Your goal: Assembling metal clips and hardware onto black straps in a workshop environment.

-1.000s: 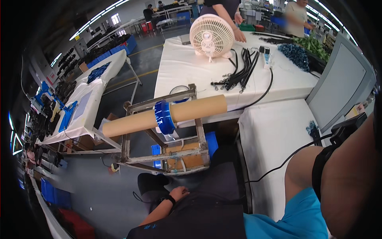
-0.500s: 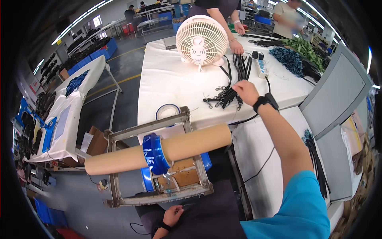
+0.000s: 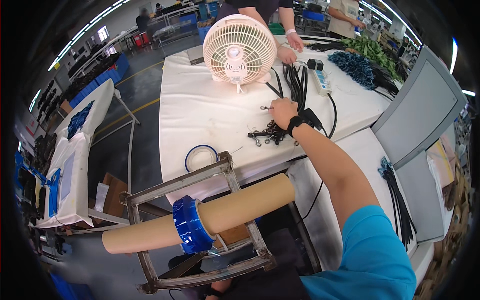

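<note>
My right hand (image 3: 284,112) reaches over the white table (image 3: 185,115) and is closed on a black strap, with a small metal snap hook (image 3: 266,108) sticking out past its fingers. Beneath and beside it lies a bundle of black straps (image 3: 297,85), its metal hooks (image 3: 270,134) heaped toward the near edge. My left hand (image 3: 221,286) is low in the picture, mostly hidden behind a worn metal frame (image 3: 215,274); its fingers do not show. Across that frame rests a brown cardboard tube (image 3: 250,202) carrying a roll of blue film (image 3: 192,225).
A white fan (image 3: 240,50) stands behind the straps. Across the table, a co-worker's hands (image 3: 286,55) are at the straps' far end. A power strip (image 3: 321,82), a tape roll (image 3: 201,158) and blue and green bundles (image 3: 352,70) lie on it. A grey panel (image 3: 420,110) rises at right.
My right hand has moved up and left over the straps, and a hook now sticks out from it. The left hand has sunk mostly behind the frame. The whole view has shifted a little.
</note>
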`<state>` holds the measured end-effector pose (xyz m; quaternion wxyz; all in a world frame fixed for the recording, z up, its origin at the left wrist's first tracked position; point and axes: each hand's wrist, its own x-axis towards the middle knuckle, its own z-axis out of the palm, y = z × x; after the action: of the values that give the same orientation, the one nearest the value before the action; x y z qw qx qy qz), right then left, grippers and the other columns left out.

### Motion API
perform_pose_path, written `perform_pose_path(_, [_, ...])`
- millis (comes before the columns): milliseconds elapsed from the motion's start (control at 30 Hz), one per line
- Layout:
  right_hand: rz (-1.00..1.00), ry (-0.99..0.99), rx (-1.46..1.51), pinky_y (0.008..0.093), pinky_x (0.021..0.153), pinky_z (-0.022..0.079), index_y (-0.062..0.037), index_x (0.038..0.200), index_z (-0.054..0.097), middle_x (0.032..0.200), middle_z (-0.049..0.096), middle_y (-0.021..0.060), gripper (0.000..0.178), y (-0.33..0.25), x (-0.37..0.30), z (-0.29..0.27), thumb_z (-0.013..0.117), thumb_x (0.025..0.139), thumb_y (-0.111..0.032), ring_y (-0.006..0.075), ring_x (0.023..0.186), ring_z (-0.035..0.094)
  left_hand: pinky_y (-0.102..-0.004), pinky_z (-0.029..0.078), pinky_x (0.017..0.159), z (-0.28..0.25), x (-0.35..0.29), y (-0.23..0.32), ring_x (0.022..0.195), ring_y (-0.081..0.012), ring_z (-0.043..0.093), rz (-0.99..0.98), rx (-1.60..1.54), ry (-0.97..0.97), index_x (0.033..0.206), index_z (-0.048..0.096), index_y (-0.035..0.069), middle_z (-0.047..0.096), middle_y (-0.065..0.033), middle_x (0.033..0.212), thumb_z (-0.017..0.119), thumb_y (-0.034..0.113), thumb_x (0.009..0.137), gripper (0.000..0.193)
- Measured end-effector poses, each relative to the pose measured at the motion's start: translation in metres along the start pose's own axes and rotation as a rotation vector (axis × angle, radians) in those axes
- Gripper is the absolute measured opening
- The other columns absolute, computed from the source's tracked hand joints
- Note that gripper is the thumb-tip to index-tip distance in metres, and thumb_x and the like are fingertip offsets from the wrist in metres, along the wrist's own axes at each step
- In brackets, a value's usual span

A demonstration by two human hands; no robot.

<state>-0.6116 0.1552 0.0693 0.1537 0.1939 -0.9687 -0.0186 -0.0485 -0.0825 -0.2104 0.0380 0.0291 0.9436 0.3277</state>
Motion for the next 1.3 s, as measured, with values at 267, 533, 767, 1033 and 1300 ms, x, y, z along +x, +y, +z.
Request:
perform_pose_path(267, [0.233, 0.907, 1.44, 0.0268, 0.073, 0.045, -0.0038, 0.094, 0.049, 0.081, 0.066, 0.0066, 0.017, 0.021, -0.011, -0.08, 0.046, 0.097, -0.021, 0.0157, 0.075, 0.058, -0.0368, 0.052, 0.076, 0.009, -0.003, -0.003, 0.089, -0.0289, 0.066, -0.262, -0.048, -0.059, 0.106, 0.062, 0.003, 0.067, -0.0143, 0.097, 0.065, 0.023, 0.084, 0.03])
perform_pose_path(533, [-0.423, 1.067, 1.76, 0.0429, 0.091, 0.043, -0.0017, 0.099, 0.045, 0.088, 0.059, 0.0123, 0.021, 0.103, -0.178, -0.287, 0.037, 0.101, -0.021, 0.0228, 0.087, 0.058, -0.0351, 0.053, 0.074, -0.031, 0.008, 0.06, 0.085, -0.0259, 0.067, -0.397, -0.223, -0.118, 0.102, 0.064, 0.003, 0.068, -0.0139, 0.092, 0.066, 0.025, 0.083, 0.029])
perform_pose_path(767, [-0.28, 0.278, 1.811, 0.0236, 0.047, 0.031, -0.0055, 0.102, 0.047, 0.059, 0.04, -0.0035, 0.025, 0.04, -0.319, -0.313, 0.041, 0.1, -0.03, 0.0075, 0.045, 0.035, -0.0331, 0.053, 0.073, -0.043, 0.002, 0.073, 0.081, -0.0248, 0.067, -0.281, -0.283, -0.039, 0.1, 0.064, 0.002, 0.067, -0.0139, 0.091, 0.068, 0.019, 0.082, 0.026])
perform_pose_path(1033, [0.011, -1.073, 1.721, 0.02, 0.052, 0.037, -0.0017, 0.104, 0.051, 0.068, 0.052, 0.0004, 0.015, -0.13, -0.402, -0.165, 0.045, 0.096, -0.013, 0.0045, 0.056, 0.044, -0.0264, 0.046, 0.088, -0.127, -0.014, 0.18, 0.1, -0.012, 0.057, -0.13, -1.301, -0.159, 0.121, 0.053, 0.001, 0.06, -0.0051, 0.108, 0.059, 0.007, 0.09, 0.032])
perform_pose_path(1300, [-0.402, -1.328, 1.488, 0.0226, 0.059, 0.044, -0.0001, 0.105, 0.051, 0.074, 0.064, 0.0048, 0.02, -0.192, -0.407, -0.152, 0.057, 0.091, -0.013, 0.0086, 0.065, 0.059, -0.0216, 0.047, 0.076, -0.154, -0.051, 0.201, 0.08, -0.0063, 0.054, -0.17, -1.4, 0.155, 0.116, 0.054, 0.003, 0.057, -0.0022, 0.097, 0.063, 0.004, 0.088, 0.03])
